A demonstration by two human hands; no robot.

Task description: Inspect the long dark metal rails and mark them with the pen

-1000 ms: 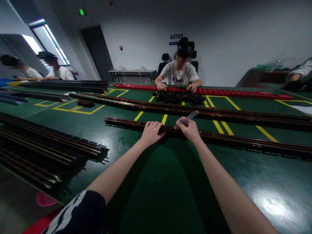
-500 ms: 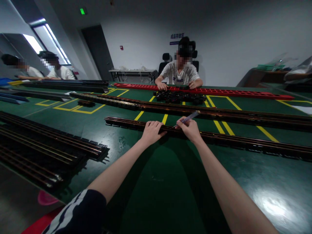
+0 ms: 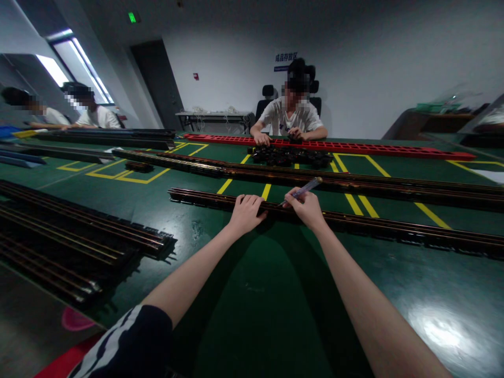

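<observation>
A long black rail (image 3: 378,227) with copper-coloured strips lies across the green table in front of me. My left hand (image 3: 247,212) grips it, fingers over the far side and thumb along the near side. Just to the right, my right hand (image 3: 307,206) holds a slim screwdriver (image 3: 309,186) like a pen, by its clear purplish handle. The thin tip points down and left onto the rail, between my two hands. What exactly the tip touches is too small to tell.
Another long rail assembly (image 3: 275,172) lies parallel behind mine. Several similar rails (image 3: 79,220) are stacked at left. Across the table a person (image 3: 291,113) handles black parts (image 3: 289,156) beside a red slotted frame (image 3: 394,149). Two more people sit far left. Yellow tape (image 3: 356,205) marks the table.
My hands and the screwdriver stay nearly in place on the rail. Across the table, the person's hand at the right has moved inward and up, with a dark part at it.
</observation>
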